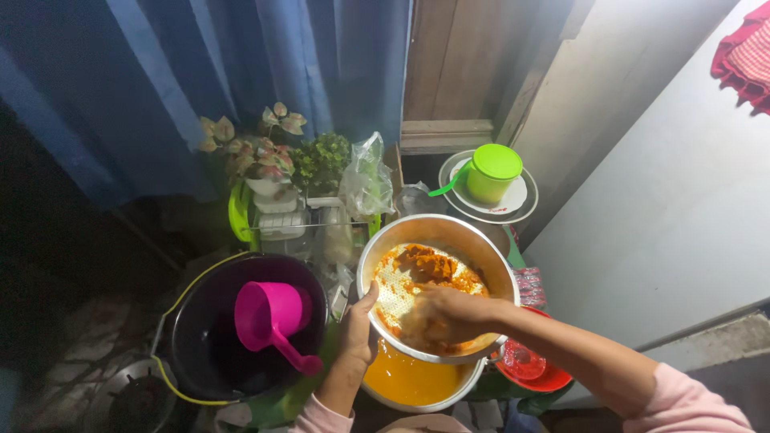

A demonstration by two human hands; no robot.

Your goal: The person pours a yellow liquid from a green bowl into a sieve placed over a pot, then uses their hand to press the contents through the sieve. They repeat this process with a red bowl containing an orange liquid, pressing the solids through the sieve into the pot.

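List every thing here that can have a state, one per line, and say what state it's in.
metal strainer bowl: tilted over the lower bowl, orange pulp inside
lower bowl: holds orange liquid
left hand: grips the strainer bowl's rim
right hand: inside the strainer bowl, on the pulp, blurred
black bucket: open, pink dipper inside
pink dipper: tilted, handle on the bucket rim
green container: lid on, standing on a plate
red lid: partly hidden under the arm

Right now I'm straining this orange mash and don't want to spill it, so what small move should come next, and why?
Probably keep pressing the orange pulp against the metal strainer with the right hand: much pulp remains, orange liquid collects below, and the left hand steadies the rim.
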